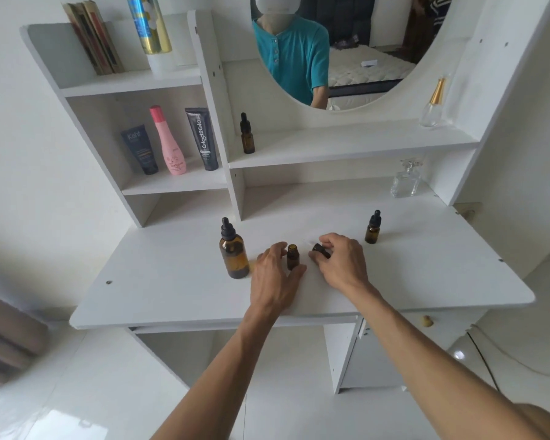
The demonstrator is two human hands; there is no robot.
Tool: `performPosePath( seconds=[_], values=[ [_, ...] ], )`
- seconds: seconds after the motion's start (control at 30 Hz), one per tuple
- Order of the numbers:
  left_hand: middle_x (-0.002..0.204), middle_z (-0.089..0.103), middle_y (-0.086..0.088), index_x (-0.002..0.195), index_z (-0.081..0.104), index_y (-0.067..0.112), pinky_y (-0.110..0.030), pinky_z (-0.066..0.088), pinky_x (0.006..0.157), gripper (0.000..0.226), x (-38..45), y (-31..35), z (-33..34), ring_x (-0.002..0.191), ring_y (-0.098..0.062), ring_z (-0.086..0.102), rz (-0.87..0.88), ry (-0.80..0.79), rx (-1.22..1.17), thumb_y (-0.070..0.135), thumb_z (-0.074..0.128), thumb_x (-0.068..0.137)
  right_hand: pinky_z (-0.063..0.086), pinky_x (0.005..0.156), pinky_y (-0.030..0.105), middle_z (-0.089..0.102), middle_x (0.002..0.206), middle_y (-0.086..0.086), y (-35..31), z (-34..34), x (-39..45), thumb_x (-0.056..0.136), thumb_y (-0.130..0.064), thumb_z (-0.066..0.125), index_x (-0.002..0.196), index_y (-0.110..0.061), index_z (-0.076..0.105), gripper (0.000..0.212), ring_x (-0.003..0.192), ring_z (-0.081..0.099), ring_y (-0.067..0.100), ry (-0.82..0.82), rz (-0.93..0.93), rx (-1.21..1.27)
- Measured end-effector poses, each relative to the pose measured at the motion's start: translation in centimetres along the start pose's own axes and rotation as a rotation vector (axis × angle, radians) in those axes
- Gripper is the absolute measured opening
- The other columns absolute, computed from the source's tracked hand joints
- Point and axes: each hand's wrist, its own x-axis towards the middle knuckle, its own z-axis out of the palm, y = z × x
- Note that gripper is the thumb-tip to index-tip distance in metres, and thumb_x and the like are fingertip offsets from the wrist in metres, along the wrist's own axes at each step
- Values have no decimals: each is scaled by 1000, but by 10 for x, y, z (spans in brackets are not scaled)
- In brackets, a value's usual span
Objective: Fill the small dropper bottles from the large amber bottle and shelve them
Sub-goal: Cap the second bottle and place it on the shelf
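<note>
On the desk (159,281) the large amber bottle (234,254) stands capped, just left of the left hand (275,269), whose fingers curl round the uncapped small bottle (293,257). The right hand (340,260) pinches its dropper cap (320,250) beside it. One small bottle (247,136) looks shelved; another (372,228) waits capped at right, so filling seems barely begun.

The large amber bottle (234,254) stands upright and capped at the left. Just right of it an open small bottle (293,257) stands upright, its black dropper cap (320,250) lying beside it. Another capped small bottle (372,228) stands far right; a third (247,134) is shelved.
</note>
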Motion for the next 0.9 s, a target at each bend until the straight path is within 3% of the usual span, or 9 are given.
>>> performPosePath(
  seconds=[0.13, 0.37, 0.43, 0.57, 0.7, 0.9],
  values=[
    [112, 67, -1, 120, 60, 16, -26, 39, 78, 41, 4, 1, 2, 107, -23, 55, 24, 17, 21, 33, 72, 84, 56, 86, 40, 75, 97, 4, 2, 2, 1, 80, -23, 79, 102, -17, 74, 23, 99, 67, 27, 20, -22, 46],
    [103, 68, -4, 112, 64, 16, -29, 41, 76, 34, 2, -2, 3, 101, -22, 56, 35, 50, 15, 34, 73, 84, 53, 74, 16, 70, 83, -8, -18, -33, 2, 79, -16, 82, 93, -20, 70, 19, 77, 66, 10, 25, -69, 307],
    [105, 68, -5, 114, 64, 16, -29, 41, 77, 37, 3, -3, 4, 101, -22, 57, 21, 49, 8, 35, 74, 83, 54, 76, 17, 72, 83, -7, -28, -47, 4, 79, -17, 82, 92, -21, 73, 16, 78, 68, 11, -15, -127, 336],
    [106, 67, -6, 115, 65, 17, -27, 40, 77, 39, 4, -3, 3, 101, -23, 58, -10, 45, -22, 35, 75, 81, 49, 74, 17, 74, 82, -7, -47, -67, 5, 83, -21, 79, 94, -21, 77, 11, 71, 64, 6, -114, -245, 171],
    [96, 62, 0, 107, 67, 16, -28, 42, 76, 32, 3, 0, 0, 97, -24, 57, -26, 29, -71, 30, 76, 80, 43, 69, 11, 72, 90, -6, -59, -72, 8, 87, -22, 75, 100, -19, 76, 13, 79, 64, 8, -229, -323, -17],
    [99, 64, -4, 107, 68, 17, -29, 42, 75, 32, 2, -2, 1, 92, -22, 58, -23, 29, -74, 32, 76, 80, 43, 72, 7, 71, 95, -2, -68, -66, 9, 88, -19, 75, 104, -16, 75, 17, 83, 64, 10, -294, -367, -141]
  ],
)
